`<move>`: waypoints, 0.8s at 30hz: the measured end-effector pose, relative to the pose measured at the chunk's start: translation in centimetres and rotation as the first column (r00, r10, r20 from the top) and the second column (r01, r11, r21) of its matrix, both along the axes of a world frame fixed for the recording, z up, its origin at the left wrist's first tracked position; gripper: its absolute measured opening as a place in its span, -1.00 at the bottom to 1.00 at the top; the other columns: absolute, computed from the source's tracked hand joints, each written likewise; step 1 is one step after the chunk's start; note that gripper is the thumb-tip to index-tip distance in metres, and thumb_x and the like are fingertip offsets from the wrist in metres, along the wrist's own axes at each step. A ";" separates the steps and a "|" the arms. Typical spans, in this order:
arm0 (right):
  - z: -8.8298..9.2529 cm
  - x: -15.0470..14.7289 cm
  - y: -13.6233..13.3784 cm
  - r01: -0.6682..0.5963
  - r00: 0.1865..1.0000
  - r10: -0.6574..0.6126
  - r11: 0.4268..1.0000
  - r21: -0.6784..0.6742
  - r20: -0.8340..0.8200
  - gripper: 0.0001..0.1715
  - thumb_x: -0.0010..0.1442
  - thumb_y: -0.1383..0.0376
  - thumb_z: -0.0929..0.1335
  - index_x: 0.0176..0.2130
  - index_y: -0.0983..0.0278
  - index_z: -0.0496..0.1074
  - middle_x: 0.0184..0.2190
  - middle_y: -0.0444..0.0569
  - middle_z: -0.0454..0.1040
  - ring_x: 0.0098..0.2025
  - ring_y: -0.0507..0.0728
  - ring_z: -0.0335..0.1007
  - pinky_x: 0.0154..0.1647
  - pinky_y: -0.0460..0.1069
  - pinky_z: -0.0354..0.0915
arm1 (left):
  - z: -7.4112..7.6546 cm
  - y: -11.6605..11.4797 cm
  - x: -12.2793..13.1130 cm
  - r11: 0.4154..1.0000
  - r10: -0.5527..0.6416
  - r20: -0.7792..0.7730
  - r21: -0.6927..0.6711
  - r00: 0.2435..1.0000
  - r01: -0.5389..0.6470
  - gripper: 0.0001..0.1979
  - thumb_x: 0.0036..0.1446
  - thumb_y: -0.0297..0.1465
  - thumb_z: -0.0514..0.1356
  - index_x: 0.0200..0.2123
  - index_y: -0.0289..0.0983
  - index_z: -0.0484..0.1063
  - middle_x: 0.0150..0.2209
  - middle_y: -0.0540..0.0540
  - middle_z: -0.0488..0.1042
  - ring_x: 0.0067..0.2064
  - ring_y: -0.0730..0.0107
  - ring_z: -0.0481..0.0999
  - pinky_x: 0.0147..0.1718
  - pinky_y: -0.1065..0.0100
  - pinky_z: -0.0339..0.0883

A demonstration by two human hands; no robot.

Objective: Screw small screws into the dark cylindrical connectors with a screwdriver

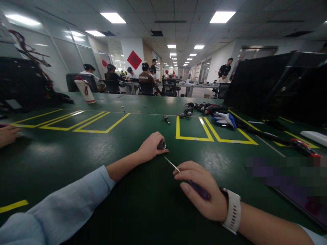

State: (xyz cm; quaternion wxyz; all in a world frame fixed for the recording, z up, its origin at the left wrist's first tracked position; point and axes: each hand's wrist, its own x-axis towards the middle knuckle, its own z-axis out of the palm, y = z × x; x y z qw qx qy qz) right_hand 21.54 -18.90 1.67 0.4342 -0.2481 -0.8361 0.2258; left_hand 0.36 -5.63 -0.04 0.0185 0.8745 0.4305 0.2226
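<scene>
My left hand [151, 146] is closed around a dark hollow cylinder [161, 145], whose round open end faces right. The fingers hide the rest of it. In my right hand [201, 190] lies a screwdriver [199, 190] with a dark purple handle and a thin metal shaft. Its tip points up and left, a short way from the cylinder and apart from it. A small dark metal part [166, 119] rests on the green table [122, 190] beyond my left hand.
Yellow tape outlines [194, 139] mark the table. Tools and dark metal parts [189, 111] lie at the back right, near blue-white gloves [224, 119]. A white cup [85, 90] stands back left. Another person's hand [9, 135] shows at the left edge. A purple-screened device [301, 197] is at right.
</scene>
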 end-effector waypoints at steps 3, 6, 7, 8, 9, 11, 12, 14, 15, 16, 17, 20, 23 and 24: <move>0.1 0.2 0.1 0.028 0.998 -0.030 0.999 -0.029 -0.063 -0.74 0.18 0.37 0.20 -0.15 0.24 0.39 -0.23 0.04 0.44 -0.12 0.15 0.34 -0.12 0.09 0.29 | 0.1 -2.8 0.3 0.984 0.045 0.122 -0.178 0.992 -0.023 -0.66 -0.07 -0.17 0.22 -0.34 -0.26 0.21 -0.40 0.01 0.32 -0.40 0.40 0.30 -0.45 0.38 0.17; 0.0 0.2 0.2 0.060 0.995 -0.067 0.994 -0.096 -0.069 -0.74 0.20 0.36 0.18 -0.15 0.24 0.38 -0.26 0.02 0.44 -0.15 0.13 0.34 -0.14 0.06 0.29 | 0.2 -4.8 0.5 0.964 0.048 0.178 -0.264 0.983 0.001 -0.66 -0.07 -0.19 0.22 -0.33 -0.24 0.16 -0.46 0.07 0.31 -0.47 0.46 0.29 -0.52 0.43 0.13; 0.0 0.2 0.2 0.067 0.995 -0.075 0.991 -0.118 -0.065 -0.74 0.20 0.36 0.18 -0.15 0.24 0.37 -0.26 0.01 0.44 -0.17 0.12 0.34 -0.15 0.05 0.29 | 0.2 -5.2 0.5 0.963 0.028 0.184 -0.269 0.983 0.023 -0.67 -0.06 -0.21 0.21 -0.33 -0.24 0.16 -0.47 0.08 0.31 -0.49 0.48 0.29 -0.53 0.44 0.12; 0.0 0.2 0.2 0.071 0.995 -0.080 0.988 -0.136 -0.057 -0.75 0.20 0.36 0.19 -0.15 0.25 0.37 -0.26 0.01 0.43 -0.18 0.11 0.34 -0.16 0.04 0.29 | 0.3 -5.5 0.5 0.966 0.003 0.181 -0.254 0.984 0.044 -0.69 -0.05 -0.22 0.21 -0.33 -0.24 0.17 -0.47 0.08 0.32 -0.49 0.48 0.30 -0.53 0.45 0.12; -0.1 0.2 0.2 0.073 0.996 -0.081 0.986 -0.148 -0.046 -0.76 0.19 0.37 0.20 -0.16 0.25 0.36 -0.27 0.01 0.43 -0.19 0.11 0.34 -0.17 0.04 0.28 | 0.3 -5.7 0.5 0.972 -0.026 0.170 -0.225 0.985 0.065 -0.73 -0.04 -0.24 0.19 -0.34 -0.24 0.20 -0.47 0.07 0.32 -0.49 0.49 0.30 -0.52 0.45 0.12; -0.2 0.1 0.1 0.068 0.997 -0.073 0.986 -0.154 -0.022 -0.78 0.17 0.37 0.21 -0.18 0.26 0.37 -0.29 0.00 0.43 -0.21 0.10 0.34 -0.18 0.04 0.28 | 0.4 -5.9 0.5 0.983 -0.087 0.138 -0.147 0.987 0.108 -0.80 0.00 -0.27 0.16 -0.37 -0.26 0.25 -0.47 0.05 0.33 -0.47 0.48 0.30 -0.49 0.44 0.12; -0.2 0.1 0.1 0.063 0.998 -0.065 0.986 -0.153 -0.011 -0.78 0.16 0.38 0.21 -0.20 0.26 0.37 -0.30 0.00 0.42 -0.22 0.11 0.34 -0.19 0.04 0.28 | 0.5 -5.9 0.5 0.984 -0.119 0.120 -0.116 0.986 0.133 -0.82 0.03 -0.27 0.15 -0.40 -0.26 0.27 -0.47 0.03 0.33 -0.46 0.48 0.30 -0.48 0.43 0.12; -0.3 0.1 0.2 0.050 0.999 -0.050 0.987 -0.150 0.004 -0.79 0.15 0.38 0.22 -0.21 0.27 0.37 -0.32 0.00 0.42 -0.24 0.11 0.34 -0.20 0.04 0.28 | 0.6 -5.8 0.6 0.979 -0.171 0.109 -0.092 0.979 0.182 -0.82 0.05 -0.28 0.13 -0.46 -0.28 0.28 -0.48 0.02 0.31 -0.45 0.47 0.28 -0.47 0.43 0.13; -0.4 0.1 0.2 0.046 0.999 -0.045 0.988 -0.148 0.008 -0.80 0.15 0.39 0.22 -0.22 0.27 0.37 -0.32 0.00 0.42 -0.24 0.11 0.34 -0.20 0.04 0.27 | 0.6 -5.7 0.7 0.976 -0.187 0.117 -0.093 0.975 0.198 -0.81 0.05 -0.28 0.14 -0.47 -0.28 0.27 -0.49 0.01 0.31 -0.44 0.47 0.28 -0.46 0.43 0.13; -0.4 0.1 0.2 0.044 0.999 -0.043 0.989 -0.144 0.013 -0.79 0.15 0.39 0.22 -0.22 0.27 0.37 -0.32 0.00 0.43 -0.24 0.11 0.34 -0.21 0.04 0.27 | 0.6 -5.7 0.8 0.972 -0.197 0.130 -0.102 0.972 0.211 -0.81 0.04 -0.29 0.15 -0.48 -0.28 0.27 -0.48 0.02 0.30 -0.43 0.47 0.28 -0.44 0.43 0.14; -0.4 0.1 0.2 0.047 0.999 -0.045 0.989 -0.140 0.018 -0.79 0.15 0.39 0.21 -0.21 0.26 0.37 -0.32 0.00 0.43 -0.24 0.11 0.34 -0.21 0.04 0.27 | 0.6 -5.7 1.0 0.968 -0.203 0.144 -0.116 0.969 0.220 -0.82 0.03 -0.30 0.16 -0.48 -0.29 0.27 -0.48 0.02 0.30 -0.42 0.47 0.28 -0.42 0.42 0.15; -0.5 0.1 0.2 0.070 0.997 -0.066 0.991 -0.117 0.040 -0.79 0.16 0.38 0.21 -0.21 0.26 0.36 -0.32 -0.01 0.43 -0.24 0.11 0.34 -0.20 0.04 0.27 | 0.4 -5.8 1.3 0.956 -0.194 0.182 -0.184 0.964 0.228 -0.84 0.01 -0.34 0.18 -0.48 -0.29 0.27 -0.47 0.03 0.30 -0.41 0.48 0.28 -0.41 0.43 0.16; -0.5 0.1 0.2 0.106 0.993 -0.100 0.990 -0.098 0.066 -0.81 0.17 0.37 0.21 -0.23 0.26 0.37 -0.34 -0.01 0.43 -0.26 0.10 0.34 -0.23 0.04 0.26 | 0.3 -6.0 1.5 0.949 -0.160 0.212 -0.237 0.964 0.209 -0.86 0.00 -0.37 0.18 -0.47 -0.28 0.26 -0.46 0.04 0.29 -0.41 0.49 0.28 -0.43 0.45 0.16; -0.6 0.0 0.2 0.117 0.991 -0.110 0.989 -0.093 0.072 -0.81 0.17 0.37 0.20 -0.24 0.26 0.37 -0.35 -0.01 0.43 -0.27 0.10 0.34 -0.24 0.03 0.26 | 0.3 -6.0 1.6 0.947 -0.154 0.213 -0.246 0.965 0.205 -0.87 0.00 -0.38 0.18 -0.47 -0.28 0.26 -0.46 0.04 0.29 -0.41 0.49 0.28 -0.44 0.45 0.15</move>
